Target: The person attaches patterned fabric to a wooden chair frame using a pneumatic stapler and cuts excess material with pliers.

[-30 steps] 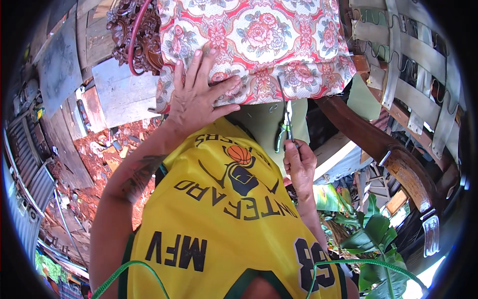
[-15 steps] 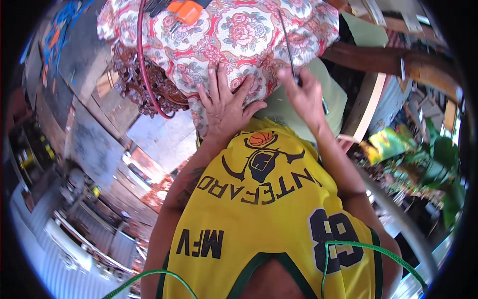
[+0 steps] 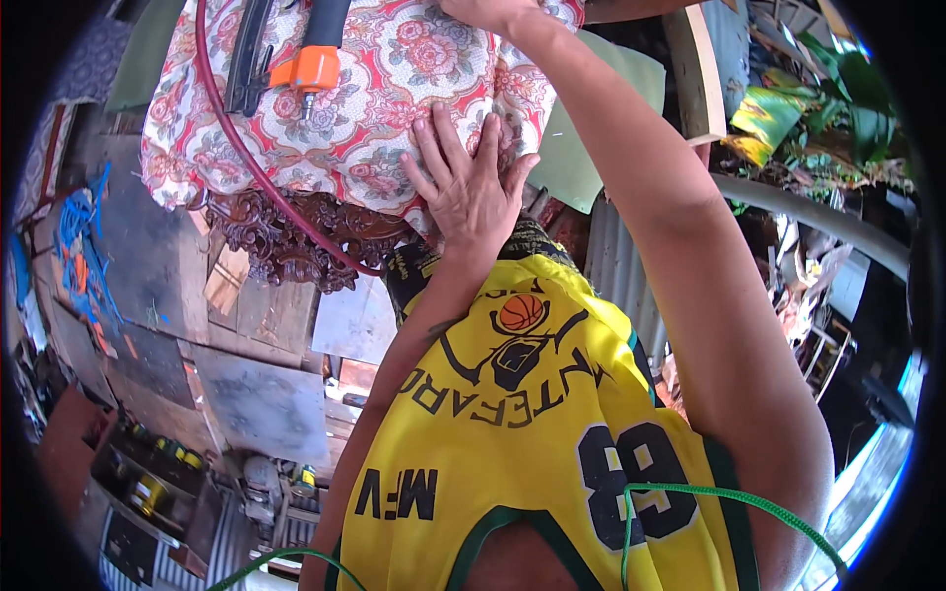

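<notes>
My left hand (image 3: 468, 182) lies flat on the floral upholstery fabric (image 3: 394, 59), fingers spread, near its front edge. Stretched far forward, my right hand (image 3: 490, 10) is over the fabric at the top rim; its fingers are cut off, and whatever it holds is hidden. The red and white fabric covers a piece of furniture with dark carved wood (image 3: 286, 236) below it. To the left on the fabric rests a black and orange staple gun (image 3: 313, 69) with a metal fitting at its end.
A dark red hose (image 3: 241, 148) curves across the fabric and carved wood. Green cloth or board (image 3: 601, 118) sits beyond the fabric's right edge, beside a wooden beam (image 3: 695, 84). Wooden boards and metal sheets (image 3: 261, 404) cover the floor at left, with blue cord (image 3: 84, 251) on them.
My right hand has reached forward from beside the left one; the thin, dark-handled tool it held is out of sight. The view has shifted, showing more of the staple gun. My left hand stays on the fabric.
</notes>
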The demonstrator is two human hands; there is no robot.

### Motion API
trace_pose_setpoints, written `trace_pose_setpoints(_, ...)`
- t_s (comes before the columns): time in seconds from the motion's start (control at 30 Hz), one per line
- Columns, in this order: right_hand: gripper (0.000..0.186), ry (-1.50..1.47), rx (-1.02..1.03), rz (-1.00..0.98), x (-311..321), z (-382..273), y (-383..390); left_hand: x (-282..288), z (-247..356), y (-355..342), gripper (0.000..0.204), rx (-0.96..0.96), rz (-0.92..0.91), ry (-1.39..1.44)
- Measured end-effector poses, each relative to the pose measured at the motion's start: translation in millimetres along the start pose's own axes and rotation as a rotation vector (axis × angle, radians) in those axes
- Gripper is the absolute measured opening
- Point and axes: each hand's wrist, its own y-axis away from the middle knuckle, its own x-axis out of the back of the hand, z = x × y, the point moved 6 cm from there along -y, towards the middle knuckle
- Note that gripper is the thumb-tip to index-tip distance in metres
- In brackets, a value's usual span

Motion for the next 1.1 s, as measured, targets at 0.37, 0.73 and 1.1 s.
trace_pose_setpoints(0.37, 0.034, -0.222, -0.072, 0.041, 33.2, 40.6, 45.6, -4.7, -6.7, 2.4, 0.052, -0.021, 0.044, 0.002)
trace_pose_setpoints(0.73, 0.026, -0.154, -0.349, 0.15, 39.4, 79.8, 119.5, -12.4, -7.0, 6.7, 0.047, 0.11, 0.056, 0.064)
trace_pose_setpoints(1.1, 0.042, 0.027, 0.001, 0.126, 0.2, 13.2, 192.4, -8.1, -6.8, 5.6, 0.045, 0.074, 0.05, 0.021)
